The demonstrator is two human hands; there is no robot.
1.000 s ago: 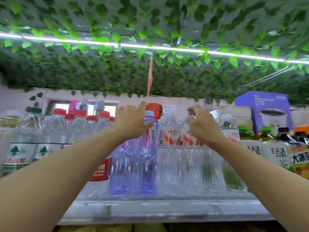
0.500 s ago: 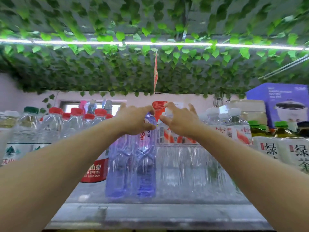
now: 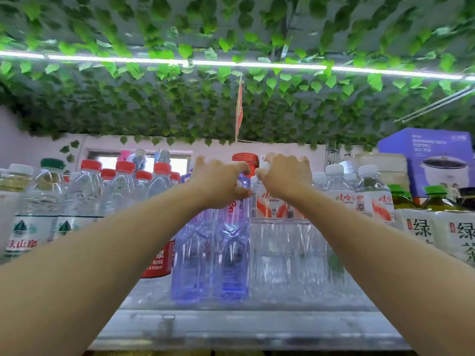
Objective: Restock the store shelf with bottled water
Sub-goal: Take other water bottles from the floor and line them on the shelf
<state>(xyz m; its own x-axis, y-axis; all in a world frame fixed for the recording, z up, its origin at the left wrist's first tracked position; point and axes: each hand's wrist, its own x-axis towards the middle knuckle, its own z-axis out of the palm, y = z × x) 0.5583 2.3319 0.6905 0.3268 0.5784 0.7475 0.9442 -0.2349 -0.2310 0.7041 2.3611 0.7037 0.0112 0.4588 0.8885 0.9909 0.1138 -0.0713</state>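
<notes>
Several purple-tinted water bottles (image 3: 231,255) stand in the middle of the metal shelf (image 3: 246,327). My left hand (image 3: 218,183) grips the neck and top of the front purple bottle, thumb round its right side. Right beside it stand clear bottles with red-and-white labels (image 3: 272,204). My right hand (image 3: 285,176) curls its fingers over the white cap of the nearest clear bottle. Both arms reach up and forward to the shelf.
Red-capped water bottles (image 3: 123,186) crowd the shelf's left side. White-capped bottles (image 3: 370,191) and green tea bottles (image 3: 437,217) fill the right. A blue rice-cooker box (image 3: 431,160) sits at the far right. Fake ivy (image 3: 231,104) and a light strip hang overhead.
My right hand has moved left from the clear bottles farther right to the one next to the purple bottles. My left hand stays on the purple bottle's top.
</notes>
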